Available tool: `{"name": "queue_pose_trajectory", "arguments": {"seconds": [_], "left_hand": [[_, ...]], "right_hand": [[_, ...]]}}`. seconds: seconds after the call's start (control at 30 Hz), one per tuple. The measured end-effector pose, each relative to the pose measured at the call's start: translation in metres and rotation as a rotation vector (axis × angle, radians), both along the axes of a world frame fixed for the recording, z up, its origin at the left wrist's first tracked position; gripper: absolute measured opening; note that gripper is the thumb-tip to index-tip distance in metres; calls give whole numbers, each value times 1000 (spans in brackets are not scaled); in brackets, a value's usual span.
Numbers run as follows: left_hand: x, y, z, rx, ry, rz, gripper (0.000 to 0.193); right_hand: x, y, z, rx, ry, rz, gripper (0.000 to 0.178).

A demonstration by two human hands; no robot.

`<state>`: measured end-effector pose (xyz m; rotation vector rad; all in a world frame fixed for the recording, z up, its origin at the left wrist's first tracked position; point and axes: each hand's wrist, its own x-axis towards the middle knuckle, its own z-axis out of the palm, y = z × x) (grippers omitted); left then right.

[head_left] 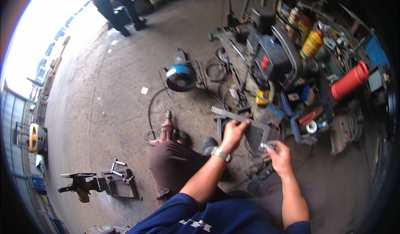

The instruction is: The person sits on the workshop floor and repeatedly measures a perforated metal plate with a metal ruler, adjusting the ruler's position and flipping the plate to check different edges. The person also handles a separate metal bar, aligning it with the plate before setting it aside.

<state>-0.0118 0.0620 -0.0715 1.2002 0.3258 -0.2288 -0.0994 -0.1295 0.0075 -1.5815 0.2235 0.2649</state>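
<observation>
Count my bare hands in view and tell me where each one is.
2. The left hand holds the grey metal frame; the right hand, lower and to the right, pinches a small pale piece beside that frame. Neither hand is hidden.

Yellow bottle point(311, 45) — near it, a red cylinder point(349, 81)

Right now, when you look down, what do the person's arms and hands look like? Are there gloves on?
No gloves! The left hand and the right hand are both bare. A shiny silver watch with a metal band sits on the left wrist. The forearms are uncovered, and dark blue short sleeves cover the upper arms. The right wrist has nothing on it that I can see.
</observation>
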Motion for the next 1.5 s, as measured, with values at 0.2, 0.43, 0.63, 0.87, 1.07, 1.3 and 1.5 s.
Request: {"name": "queue_pose_trajectory", "arguments": {"seconds": [0.2,0.43,0.63,0.87,1.07,1.3,1.5], "left_hand": [[-2,3,7,-13,51,31,21],[-1,2,8,-50,51,21,17],[-1,5,5,-70,34,16,18],[0,7,2,-82,48,-12,23],[0,8,3,-52,59,-14,23],[0,6,6,-21,49,-2,23],[0,6,1,-52,41,8,21]], "right_hand": [[18,13,0,-475,-344,17,17],[41,27,1,-746,-593,1,13],[50,35,-3,-749,-642,13,14],[61,42,-9,-733,-613,47,11],[63,43,-14,-804,-623,84,12],[65,45,-16,-840,-613,117,11],[65,45,-20,-862,-632,135,11]]}}
